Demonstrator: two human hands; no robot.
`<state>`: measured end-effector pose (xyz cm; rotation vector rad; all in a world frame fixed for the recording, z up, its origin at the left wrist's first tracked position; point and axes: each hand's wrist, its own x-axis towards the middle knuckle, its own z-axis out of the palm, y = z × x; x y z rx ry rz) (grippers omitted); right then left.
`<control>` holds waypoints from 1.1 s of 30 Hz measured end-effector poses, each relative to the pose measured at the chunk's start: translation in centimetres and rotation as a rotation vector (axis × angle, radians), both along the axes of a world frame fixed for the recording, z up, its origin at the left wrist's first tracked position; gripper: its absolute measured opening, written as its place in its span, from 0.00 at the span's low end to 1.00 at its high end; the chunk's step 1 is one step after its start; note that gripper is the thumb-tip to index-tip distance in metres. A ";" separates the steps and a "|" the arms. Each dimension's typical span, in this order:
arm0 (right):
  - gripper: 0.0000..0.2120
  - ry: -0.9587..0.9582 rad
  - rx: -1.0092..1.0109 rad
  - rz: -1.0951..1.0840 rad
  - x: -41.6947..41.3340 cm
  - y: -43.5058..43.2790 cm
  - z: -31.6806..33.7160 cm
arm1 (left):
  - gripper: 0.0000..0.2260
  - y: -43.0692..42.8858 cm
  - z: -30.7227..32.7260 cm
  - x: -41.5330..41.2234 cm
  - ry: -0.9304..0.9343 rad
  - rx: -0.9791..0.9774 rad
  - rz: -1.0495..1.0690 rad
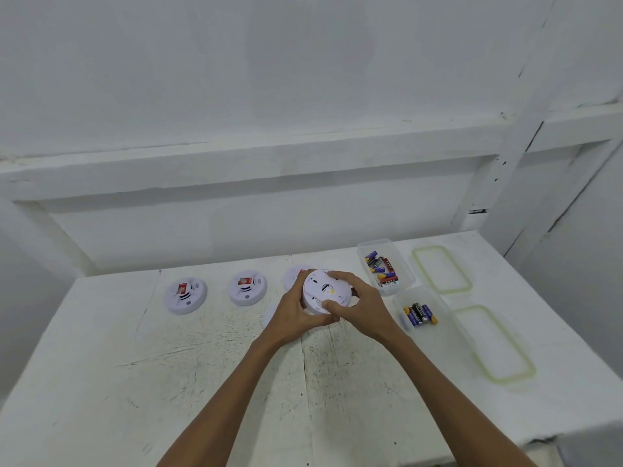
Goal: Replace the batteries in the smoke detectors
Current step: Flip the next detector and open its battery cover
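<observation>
Both my hands hold one round white smoke detector (320, 288) above the table, its back side toward me. My left hand (295, 315) grips its left and lower rim. My right hand (357, 303) curls over its top and right rim. Two more detectors lie on the table to the left, one at far left (185, 294) and one beside it (247, 287), each with a red battery showing. A third (292, 276) is partly hidden behind the held one. A small white piece (269, 315) peeks out beside my left hand.
Two clear boxes hold batteries: a far box (365, 247) and a near box (441, 306). Their lids lie to the right, far lid (441, 269) and near lid (499, 342). The white table (202, 382) ends at a wall behind and drops off at right.
</observation>
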<state>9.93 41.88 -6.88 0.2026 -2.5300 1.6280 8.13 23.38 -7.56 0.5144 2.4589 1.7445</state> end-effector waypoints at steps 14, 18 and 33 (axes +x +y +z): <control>0.29 -0.166 0.237 -0.050 1.5 1.3 -3.8 | 0.31 3.3 -4.7 2.2 -0.072 -0.038 0.118; 0.37 -0.183 0.412 -0.058 1.9 1.6 -5.1 | 0.31 3.3 -7.0 2.9 0.014 -0.079 0.090; 0.35 -0.179 0.624 -0.082 1.6 1.2 -4.9 | 0.42 3.6 -10.9 2.4 -0.094 -0.034 0.201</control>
